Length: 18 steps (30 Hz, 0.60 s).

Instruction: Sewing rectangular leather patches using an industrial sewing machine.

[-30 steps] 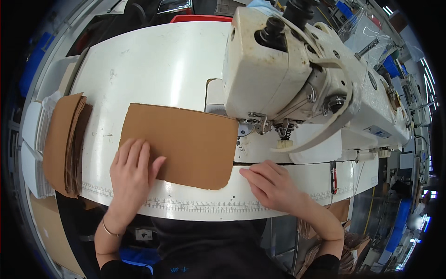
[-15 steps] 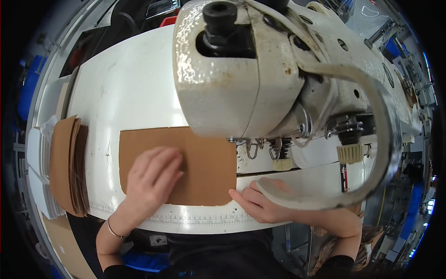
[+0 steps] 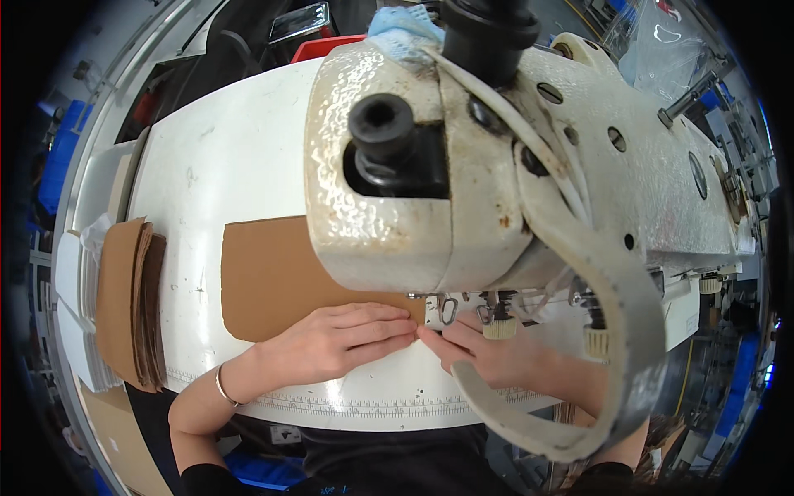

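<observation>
A brown rectangular sheet, leather-like with rounded corners, lies flat on the white table under the head of a sewing machine. The machine head hides its far right part. Across the sheet's near edge rests my left hand, its fingers stretched out together toward the near right corner. My right hand lies on the table just right of that corner, fingers extended to the left, and the fingertips of both hands almost meet there. A curved metal arm of the machine covers part of my right hand and wrist.
At the left table edge stands a stack of brown sheets beside white stacked pieces. A printed ruler strip runs along the near edge. Behind the table are a red tray and a dark-screened device.
My left hand has slid right, from the sheet's middle to its near right corner. The sheet sits farther from the near table edge, deeper beneath the machine head. The view has shifted.
</observation>
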Available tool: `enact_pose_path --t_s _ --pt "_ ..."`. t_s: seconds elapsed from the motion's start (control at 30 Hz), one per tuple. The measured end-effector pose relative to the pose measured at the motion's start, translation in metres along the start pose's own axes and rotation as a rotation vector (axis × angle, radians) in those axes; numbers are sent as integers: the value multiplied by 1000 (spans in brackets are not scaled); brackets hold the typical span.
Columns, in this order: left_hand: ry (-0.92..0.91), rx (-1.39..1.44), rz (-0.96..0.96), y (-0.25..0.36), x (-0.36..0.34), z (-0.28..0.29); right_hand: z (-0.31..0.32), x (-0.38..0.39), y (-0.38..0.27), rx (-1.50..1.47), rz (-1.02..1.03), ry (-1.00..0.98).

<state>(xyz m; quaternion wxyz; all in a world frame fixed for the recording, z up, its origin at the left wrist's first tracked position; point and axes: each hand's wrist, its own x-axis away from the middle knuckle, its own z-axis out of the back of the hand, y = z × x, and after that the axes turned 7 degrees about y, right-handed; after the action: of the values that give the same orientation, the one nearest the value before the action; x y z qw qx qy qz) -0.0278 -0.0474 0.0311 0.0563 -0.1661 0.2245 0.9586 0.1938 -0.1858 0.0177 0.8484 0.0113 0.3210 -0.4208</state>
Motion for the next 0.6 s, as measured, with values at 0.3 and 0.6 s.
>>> enact_pose_path --t_s 0.3,0.6 --pt "33 -66 76 -19 -13 13 -16 5 22 513 149 -124" --pt "149 -178 138 -25 -23 16 -6 4 9 862 68 -171"
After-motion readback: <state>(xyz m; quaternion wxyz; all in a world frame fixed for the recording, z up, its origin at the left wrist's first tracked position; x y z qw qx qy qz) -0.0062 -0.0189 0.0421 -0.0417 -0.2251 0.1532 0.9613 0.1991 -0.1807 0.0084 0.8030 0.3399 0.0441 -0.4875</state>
